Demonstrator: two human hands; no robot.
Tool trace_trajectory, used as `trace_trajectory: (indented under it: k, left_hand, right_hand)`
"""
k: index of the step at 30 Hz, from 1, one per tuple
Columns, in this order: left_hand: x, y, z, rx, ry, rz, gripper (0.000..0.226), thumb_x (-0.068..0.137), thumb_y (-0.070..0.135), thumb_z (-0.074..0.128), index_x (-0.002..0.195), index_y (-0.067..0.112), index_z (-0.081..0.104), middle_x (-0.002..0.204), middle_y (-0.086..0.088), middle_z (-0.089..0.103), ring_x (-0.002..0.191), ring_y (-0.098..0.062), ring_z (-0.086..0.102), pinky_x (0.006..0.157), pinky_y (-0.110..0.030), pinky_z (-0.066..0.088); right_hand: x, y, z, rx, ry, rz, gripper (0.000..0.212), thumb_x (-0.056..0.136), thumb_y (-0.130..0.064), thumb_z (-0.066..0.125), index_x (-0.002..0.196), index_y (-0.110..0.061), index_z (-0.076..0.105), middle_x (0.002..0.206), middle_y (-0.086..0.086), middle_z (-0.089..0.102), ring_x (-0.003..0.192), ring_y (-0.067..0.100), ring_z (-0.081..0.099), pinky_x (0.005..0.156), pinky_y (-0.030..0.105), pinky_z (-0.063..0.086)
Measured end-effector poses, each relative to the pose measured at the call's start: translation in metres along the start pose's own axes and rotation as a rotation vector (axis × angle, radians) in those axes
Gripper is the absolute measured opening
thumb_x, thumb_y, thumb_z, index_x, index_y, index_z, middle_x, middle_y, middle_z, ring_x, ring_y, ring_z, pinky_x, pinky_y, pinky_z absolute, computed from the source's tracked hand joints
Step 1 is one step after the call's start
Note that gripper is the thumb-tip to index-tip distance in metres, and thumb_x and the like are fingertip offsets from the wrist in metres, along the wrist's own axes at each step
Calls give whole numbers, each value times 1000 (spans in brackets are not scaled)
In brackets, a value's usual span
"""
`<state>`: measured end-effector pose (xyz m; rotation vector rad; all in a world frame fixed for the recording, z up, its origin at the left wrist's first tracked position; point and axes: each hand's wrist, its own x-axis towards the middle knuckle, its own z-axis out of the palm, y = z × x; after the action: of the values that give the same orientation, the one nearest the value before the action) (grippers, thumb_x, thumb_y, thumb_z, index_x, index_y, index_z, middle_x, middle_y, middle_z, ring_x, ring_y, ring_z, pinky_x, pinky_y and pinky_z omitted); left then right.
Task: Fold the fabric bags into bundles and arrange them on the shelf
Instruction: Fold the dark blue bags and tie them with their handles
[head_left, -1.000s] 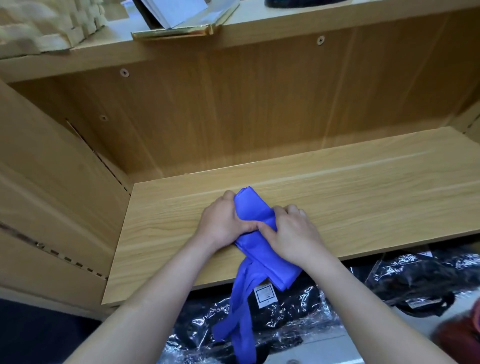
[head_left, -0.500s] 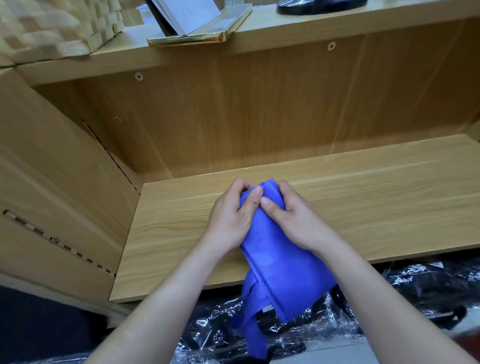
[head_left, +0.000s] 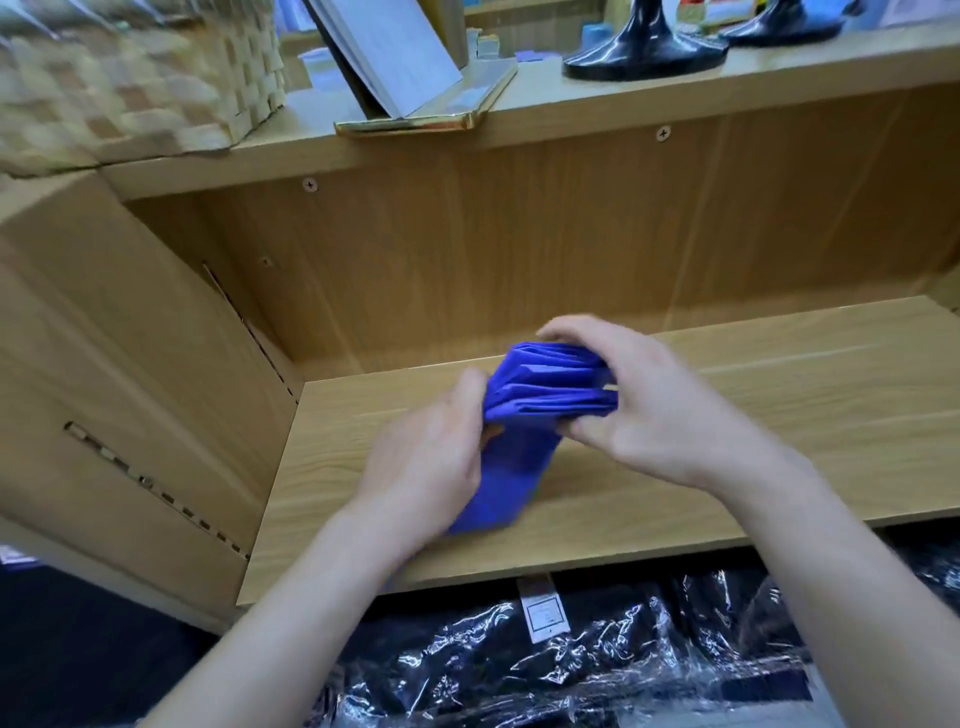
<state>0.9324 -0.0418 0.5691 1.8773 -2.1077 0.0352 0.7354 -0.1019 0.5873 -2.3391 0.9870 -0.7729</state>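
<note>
A blue fabric bag is held over the wooden shelf board. Its top is gathered into several stacked folds. My right hand grips that folded end from the right, fingers curled over the top and thumb underneath. My left hand holds the lower part of the bag from the left, and its palm hides some of the cloth. The bag's lower end hangs down to the shelf board near its front edge.
The shelf compartment has a wooden back panel and a left side wall. The shelf above carries a woven basket, a stand with a card and black bases. Black items in clear plastic lie below.
The bag lay pressed on the shelf with its handles hanging over the front edge. Both hands have since lifted it and gathered it into a thicker folded bundle; the view tilted up.
</note>
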Motion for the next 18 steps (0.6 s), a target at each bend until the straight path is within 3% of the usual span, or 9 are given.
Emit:
trace_trajectory:
  k: [2,4,6,8,10,13,15,18]
  left_hand:
    - [5,3,-16,183,240,195,11,86,6,50,95,13,50,82,-5,55,74,-35,54,58,-42,42]
    - [9,-1,-21,136,531,354,15,80,-5,50,80,7,59,81,-10,59,71,-32,54,58,-41,43]
    - [12,-13,-10,109,674,436,19,80,-12,49,73,5,55,83,-13,62,74,-31,56,63,-40,45]
    - [4,-25,17,127,559,444,19,79,-10,55,81,8,48,92,-15,63,82,-33,60,68,-42,49]
    - [-10,-39,55,131,247,390,22,80,6,61,96,12,48,104,-12,64,92,-33,63,73,-42,52]
    - [-32,-50,93,148,-120,304,41,81,26,48,121,25,53,115,-3,67,100,-27,67,73,-38,58]
    - [-39,-50,99,156,-211,300,48,79,29,41,123,30,63,117,1,70,103,-23,68,77,-36,59]
    - [-40,-50,100,184,-224,314,48,78,29,41,117,31,70,116,2,71,104,-21,69,78,-37,60]
  right_hand:
    - [1,-14,-3,-232,76,-161,49,72,-8,71,110,-34,55,98,-9,62,92,18,59,75,42,50]
    - [-2,-22,3,-386,287,-339,43,64,3,65,101,-18,64,97,0,65,93,28,61,70,42,49]
    - [-12,-20,19,-488,413,-452,31,64,6,61,90,-9,66,102,6,68,105,30,62,75,40,47]
    - [-25,-3,44,-528,354,-475,28,69,4,53,91,-12,59,110,7,69,115,30,60,82,38,43]
    - [-40,18,69,-537,171,-412,33,66,-3,44,95,-18,48,116,3,69,114,29,63,86,37,39]
    - [-60,42,92,-517,-80,-308,53,50,-3,64,96,-22,45,113,-4,71,107,23,67,85,33,50]
    - [-68,48,99,-501,-178,-269,63,41,0,70,97,-22,52,106,-9,71,103,18,69,80,31,56]
    - [-68,47,97,-505,-210,-272,44,50,-8,58,91,-24,54,86,-13,67,84,14,66,67,26,50]
